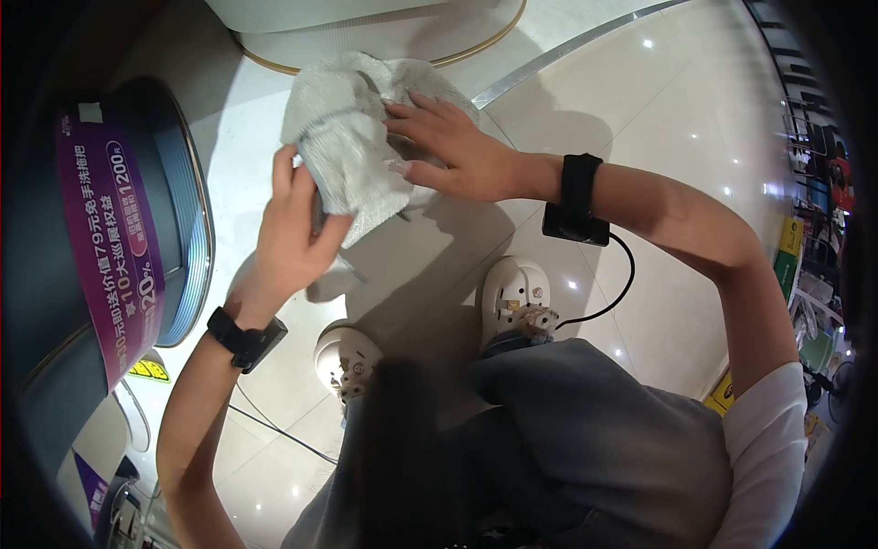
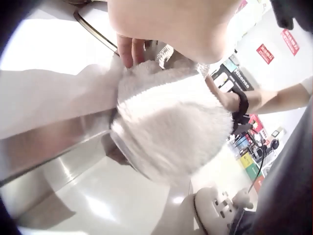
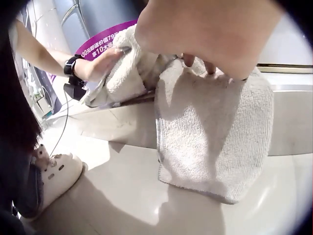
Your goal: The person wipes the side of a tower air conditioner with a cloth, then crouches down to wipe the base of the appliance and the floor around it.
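A cloth point(image 1: 355, 156), pale grey-white with a nubby, finely ribbed weave and a darker edging along its hem, lies bunched at the edge of a low white platform point(image 1: 258, 114). Its middle is rucked into soft folds, while in the right wrist view one flap hangs fairly flat over the platform's metal edge point(image 3: 288, 125), with faint greyish shading on it.

The left hand point(image 1: 291, 233) grasps a folded end of the cloth, thumb on one side and fingers on the other. The right hand point(image 1: 471, 163) rests on the cloth with its fingers spread and relaxed, not clenched.

Beyond the cloth stands a white rounded base point(image 1: 375, 41) with gold trim; a purple sign point(image 1: 114, 238) curves at the left. Nearer the person, two cream clogs point(image 1: 517, 288) with charms stand on glossy floor tiles point(image 1: 663, 137).
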The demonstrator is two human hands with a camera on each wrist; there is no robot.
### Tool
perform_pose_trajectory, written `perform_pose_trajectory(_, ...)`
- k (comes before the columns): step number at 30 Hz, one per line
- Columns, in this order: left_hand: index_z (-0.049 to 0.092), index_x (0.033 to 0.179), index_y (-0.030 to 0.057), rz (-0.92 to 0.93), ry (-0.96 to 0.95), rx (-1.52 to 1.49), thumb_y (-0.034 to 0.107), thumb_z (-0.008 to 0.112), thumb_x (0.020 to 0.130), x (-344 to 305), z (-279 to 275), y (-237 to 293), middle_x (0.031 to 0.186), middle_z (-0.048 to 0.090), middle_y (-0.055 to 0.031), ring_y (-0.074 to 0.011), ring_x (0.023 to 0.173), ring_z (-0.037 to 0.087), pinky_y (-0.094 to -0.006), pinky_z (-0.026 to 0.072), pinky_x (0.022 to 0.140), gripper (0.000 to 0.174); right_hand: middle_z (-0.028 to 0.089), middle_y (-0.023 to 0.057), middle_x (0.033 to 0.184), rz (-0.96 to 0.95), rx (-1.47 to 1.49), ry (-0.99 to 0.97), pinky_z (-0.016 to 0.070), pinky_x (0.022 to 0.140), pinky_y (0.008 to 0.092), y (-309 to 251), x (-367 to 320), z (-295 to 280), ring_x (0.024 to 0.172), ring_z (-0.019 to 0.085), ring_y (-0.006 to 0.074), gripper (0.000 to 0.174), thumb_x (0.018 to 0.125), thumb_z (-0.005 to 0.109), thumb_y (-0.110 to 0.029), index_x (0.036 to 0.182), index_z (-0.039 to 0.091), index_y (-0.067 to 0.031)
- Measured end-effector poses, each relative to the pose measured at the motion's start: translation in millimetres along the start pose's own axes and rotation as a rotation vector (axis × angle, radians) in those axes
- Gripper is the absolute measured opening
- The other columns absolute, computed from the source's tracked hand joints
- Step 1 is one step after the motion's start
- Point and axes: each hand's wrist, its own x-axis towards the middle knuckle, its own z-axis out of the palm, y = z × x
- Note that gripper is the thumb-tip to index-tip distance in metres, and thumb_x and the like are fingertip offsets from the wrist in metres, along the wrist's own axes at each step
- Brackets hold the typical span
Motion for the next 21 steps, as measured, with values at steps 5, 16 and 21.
perform_pose_trajectory(5,0.037,0.130,-0.0046,0.036,0.256,-0.209,0.012,0.049,0.089,22,-12,5,0.119,0.049,-0.0221,-0.0322,0.107,0.054,-0.0359,0.0405,0.093,0.046,0.026,0.0220,0.146,-0.029,-0.204,0.025,0.0143,0.112,0.0506,5,-1,4,0.137,0.018,0.0422,0.073,0.087,0.050,-0.050,0.141,0.031,-0.0064)
perform_pose_trajectory(16,0.052,0.116,-0.0033,-0.148,0.316,0.253,0.016,0.056,0.088,53,-75,-1,0.100,0.060,-0.0124,-0.0215,0.080,0.056,-0.0289,0.0449,0.074,0.034,0.037,0.0084,0.143,-0.180,-0.538,0.061,0.0291,0.107,0.0434,47,-3,-20,0.134,0.031,0.0224,0.065,0.078,0.067,-0.041,0.134,0.044,-0.0154)
perform_pose_trajectory(21,0.045,0.121,-0.0018,0.104,0.353,0.689,0.013,0.063,0.080,43,-66,-9,0.127,0.040,-0.0218,-0.0399,0.116,0.044,-0.0422,0.0389,0.096,0.047,0.064,0.0115,0.106,0.121,-0.144,0.136,0.0456,0.087,0.0357,43,19,-36,0.103,0.059,0.0232,0.037,0.083,0.064,-0.033,0.107,0.064,-0.0059)
